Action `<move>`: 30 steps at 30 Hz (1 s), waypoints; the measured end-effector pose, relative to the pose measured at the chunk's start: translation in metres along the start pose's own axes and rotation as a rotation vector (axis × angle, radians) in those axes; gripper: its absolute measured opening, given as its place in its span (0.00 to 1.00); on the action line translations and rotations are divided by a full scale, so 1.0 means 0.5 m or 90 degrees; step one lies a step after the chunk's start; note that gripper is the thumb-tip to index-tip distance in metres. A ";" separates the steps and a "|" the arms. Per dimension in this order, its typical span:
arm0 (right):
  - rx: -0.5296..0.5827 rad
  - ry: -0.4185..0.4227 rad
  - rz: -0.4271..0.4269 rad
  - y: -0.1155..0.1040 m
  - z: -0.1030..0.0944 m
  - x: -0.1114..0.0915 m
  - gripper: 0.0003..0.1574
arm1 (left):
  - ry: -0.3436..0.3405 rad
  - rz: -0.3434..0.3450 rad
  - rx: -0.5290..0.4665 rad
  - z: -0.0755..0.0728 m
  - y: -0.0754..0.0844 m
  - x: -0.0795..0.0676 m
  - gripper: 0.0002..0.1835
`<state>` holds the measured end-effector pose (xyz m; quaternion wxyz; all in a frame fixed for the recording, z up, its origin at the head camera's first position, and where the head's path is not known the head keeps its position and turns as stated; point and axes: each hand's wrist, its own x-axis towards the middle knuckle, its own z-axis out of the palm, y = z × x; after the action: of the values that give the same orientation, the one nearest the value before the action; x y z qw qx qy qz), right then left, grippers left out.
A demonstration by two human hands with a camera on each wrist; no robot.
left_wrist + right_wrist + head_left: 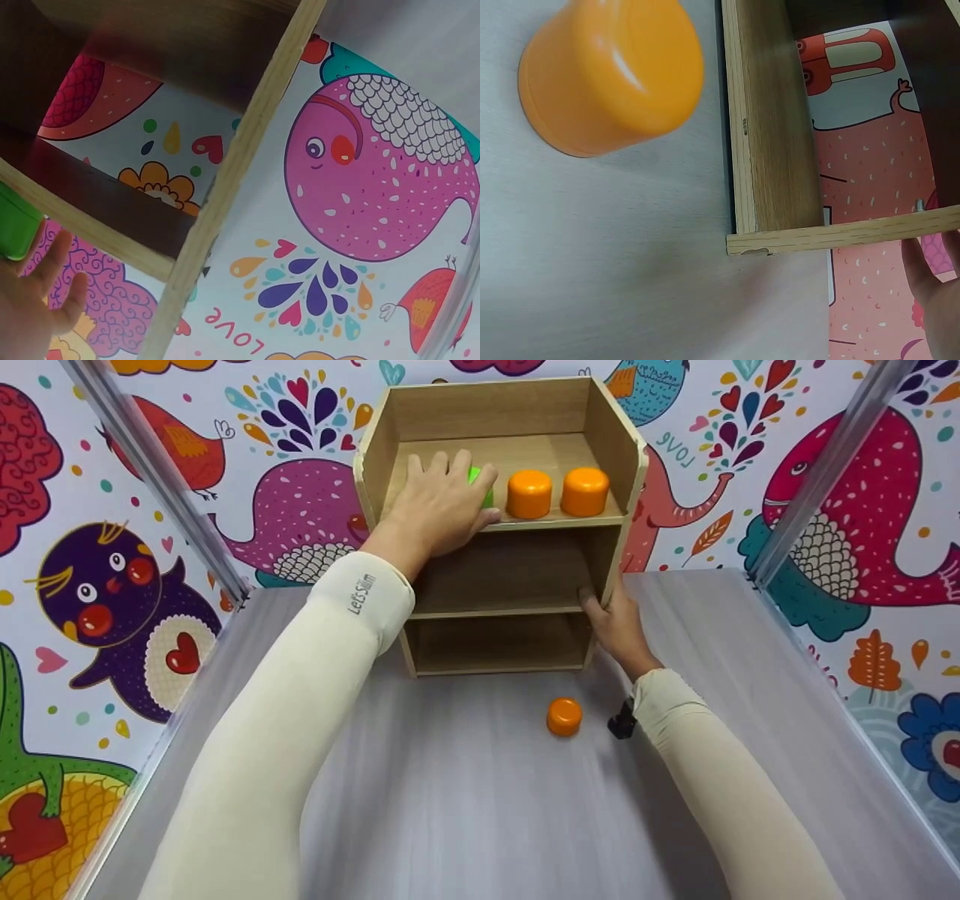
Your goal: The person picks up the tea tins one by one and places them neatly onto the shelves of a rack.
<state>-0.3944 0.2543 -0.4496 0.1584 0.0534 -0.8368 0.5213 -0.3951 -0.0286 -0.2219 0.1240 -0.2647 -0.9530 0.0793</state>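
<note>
A small wooden shelf unit with three levels stands against the back wall. My left hand is over its top level, holding a green plastic piece mostly hidden by the hand. In the left wrist view the green piece shows at the left edge, beside the fingers. Two orange rounded cylinders sit on the same level, to the right. My right hand grips the unit's right side panel, thumb on the inner side. A third orange cylinder stands on the table, before the unit.
A small black object is at the right wrist, near the third cylinder. The grey table extends in front of the shelf unit. Patterned panels with metal corner posts enclose the sides and back.
</note>
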 end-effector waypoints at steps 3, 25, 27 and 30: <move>0.005 -0.001 0.003 -0.002 0.000 0.000 0.42 | -0.002 0.003 0.003 -0.002 -0.001 0.000 0.34; 0.006 -0.006 -0.002 0.000 0.000 0.000 0.42 | 0.047 0.008 0.039 0.006 0.003 -0.002 0.32; 0.002 -0.003 -0.005 0.001 0.000 0.000 0.41 | 0.074 0.009 0.045 0.011 0.005 -0.003 0.32; 0.002 -0.005 -0.003 0.000 0.000 0.000 0.41 | 0.130 0.016 0.062 0.021 0.011 -0.006 0.31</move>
<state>-0.3944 0.2544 -0.4496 0.1563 0.0579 -0.8366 0.5219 -0.3928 -0.0265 -0.2337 0.2321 -0.2772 -0.9270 0.1000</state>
